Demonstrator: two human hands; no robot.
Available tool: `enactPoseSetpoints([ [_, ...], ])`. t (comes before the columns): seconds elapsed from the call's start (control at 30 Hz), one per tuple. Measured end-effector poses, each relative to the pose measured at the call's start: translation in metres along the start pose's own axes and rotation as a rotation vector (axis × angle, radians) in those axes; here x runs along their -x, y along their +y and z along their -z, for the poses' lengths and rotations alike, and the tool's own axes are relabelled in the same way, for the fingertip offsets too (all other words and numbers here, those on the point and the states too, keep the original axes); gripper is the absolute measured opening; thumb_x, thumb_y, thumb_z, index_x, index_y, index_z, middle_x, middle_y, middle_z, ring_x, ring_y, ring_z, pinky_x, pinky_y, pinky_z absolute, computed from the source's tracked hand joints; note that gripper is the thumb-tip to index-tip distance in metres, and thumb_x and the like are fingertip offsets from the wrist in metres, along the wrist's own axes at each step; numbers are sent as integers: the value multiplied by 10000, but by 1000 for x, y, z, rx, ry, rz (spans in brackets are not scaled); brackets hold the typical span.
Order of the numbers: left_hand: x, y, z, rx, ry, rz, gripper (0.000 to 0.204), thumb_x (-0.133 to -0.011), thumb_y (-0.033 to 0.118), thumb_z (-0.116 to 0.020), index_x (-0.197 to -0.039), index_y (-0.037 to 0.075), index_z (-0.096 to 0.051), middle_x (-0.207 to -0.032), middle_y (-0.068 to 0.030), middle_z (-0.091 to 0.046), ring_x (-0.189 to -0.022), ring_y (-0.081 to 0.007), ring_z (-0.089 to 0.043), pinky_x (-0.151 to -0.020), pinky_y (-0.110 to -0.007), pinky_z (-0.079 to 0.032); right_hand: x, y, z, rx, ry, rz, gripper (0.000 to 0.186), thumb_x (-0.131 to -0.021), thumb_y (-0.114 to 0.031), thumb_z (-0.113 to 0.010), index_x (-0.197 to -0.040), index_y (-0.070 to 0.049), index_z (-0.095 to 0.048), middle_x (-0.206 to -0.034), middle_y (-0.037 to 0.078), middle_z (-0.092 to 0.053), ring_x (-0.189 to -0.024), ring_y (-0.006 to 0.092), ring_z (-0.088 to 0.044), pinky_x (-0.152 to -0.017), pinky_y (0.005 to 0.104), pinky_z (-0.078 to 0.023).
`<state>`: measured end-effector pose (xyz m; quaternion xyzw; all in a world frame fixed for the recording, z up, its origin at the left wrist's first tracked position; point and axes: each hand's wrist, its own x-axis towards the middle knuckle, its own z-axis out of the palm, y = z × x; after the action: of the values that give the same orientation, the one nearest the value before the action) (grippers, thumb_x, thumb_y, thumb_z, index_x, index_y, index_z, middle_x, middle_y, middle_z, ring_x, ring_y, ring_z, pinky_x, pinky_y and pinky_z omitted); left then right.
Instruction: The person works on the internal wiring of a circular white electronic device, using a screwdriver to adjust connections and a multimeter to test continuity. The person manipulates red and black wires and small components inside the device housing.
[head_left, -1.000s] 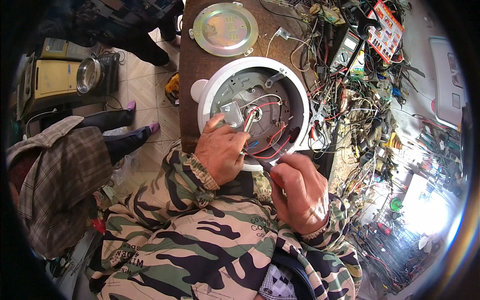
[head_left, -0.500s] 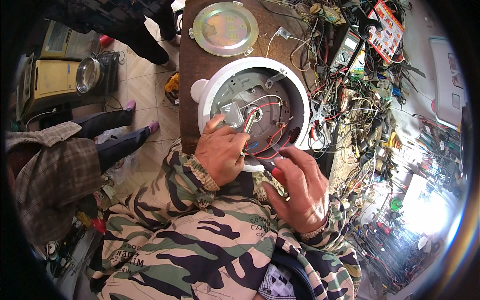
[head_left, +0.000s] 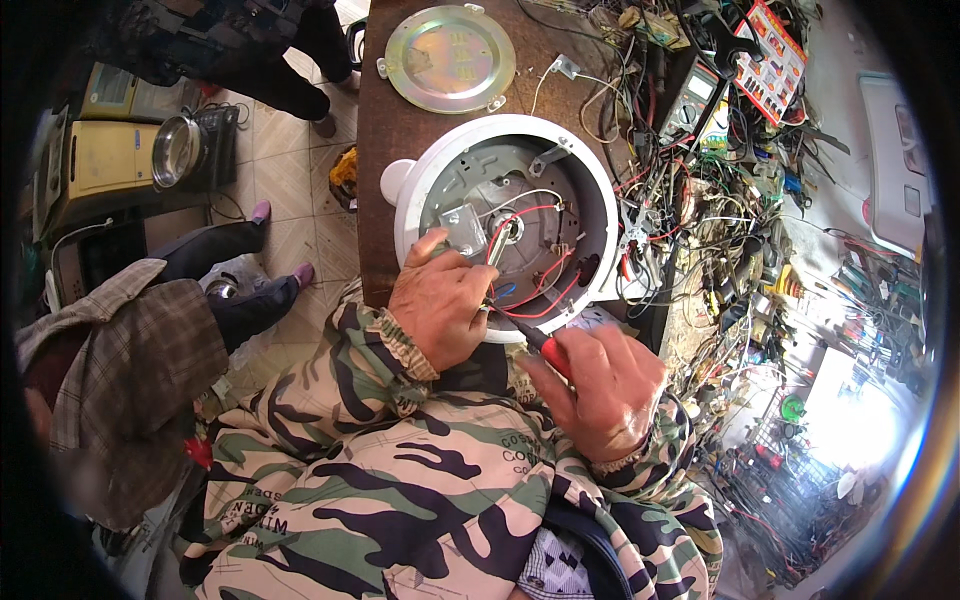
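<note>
Left hand pinches wiring | right hand grips one red-handled tool | one round white-rimmed housing, near edge of tabletop | one metal disc, left edge

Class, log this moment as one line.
left hand: over round housing; right hand: holding red-handled tool; housing: red wires inside; metal plate: on table

Red-handled tool partly under right fingers, bystander cropped

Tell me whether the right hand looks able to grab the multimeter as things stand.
Probably not straight away: the right hand already holds a red-handled tool, and tangled wires lie between that hand and the multimeter, though its face is largely uncovered.
</note>
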<state>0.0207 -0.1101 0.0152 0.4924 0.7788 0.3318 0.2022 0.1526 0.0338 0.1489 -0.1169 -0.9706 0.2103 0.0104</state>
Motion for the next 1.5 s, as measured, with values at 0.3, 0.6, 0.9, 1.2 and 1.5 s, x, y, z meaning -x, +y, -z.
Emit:
enactPoseSetpoints([
  [0.3,1,0,-2,-16,21,-8,402,-730,78,-752,-1129,79,-702,-872,-22,-728,-948,-229,-692,-1172,-482,-325,5,2,-4,-58,-15,-37,306,-751,-59,-830,-1006,-47,-661,-926,119,-640,-723,300,-671,-591,394,-543],
  [0.6,-1,0,-1,-35,22,-12,383,-732,75,-752,-1114,75,-722,-860,-51,-729,-928,-246,-699,-1161,-484,-337,-2,3,0,-32,-48,16,450,-720,-121,-869,-1107,-35,-657,-1077,149,-671,-799,293,-705,-629,397,-576],
  [0.9,2,1,1,-26,-8,-1,363,-730,71,-747,-1093,79,-735,-866,-71,-730,-972,-256,-696,-1182,-495,-313,1,3,-2,-10,-73,33,412,-729,-108,-851,-1080,-41,-645,-948,109,-673,-708,290,-686,-567,389,-540],
  [1.2,0,0,-4,-150,-170,-40,215,-781,306,-769,-962,190,-766,-868,-44,-724,-1000,-258,-674,-1166,-591,-288,-5,11,-12,-259,-20,204,338,-812,-9,-698,-1139,-16,-611,-1081,180,-660,-899,374,-706,-724,431,-603],
  [1.5,-1,5,-22,-348,-161,77,316,-812,459,-711,-961,191,-785,-898,-79,-765,-1010,-298,-697,-1183,-517,-279,-22,34,-7,-339,-57,496,273,-859,-79,-686,-1118,-69,-600,-938,113,-614,-811,328,-686,-635,415,-575],
])
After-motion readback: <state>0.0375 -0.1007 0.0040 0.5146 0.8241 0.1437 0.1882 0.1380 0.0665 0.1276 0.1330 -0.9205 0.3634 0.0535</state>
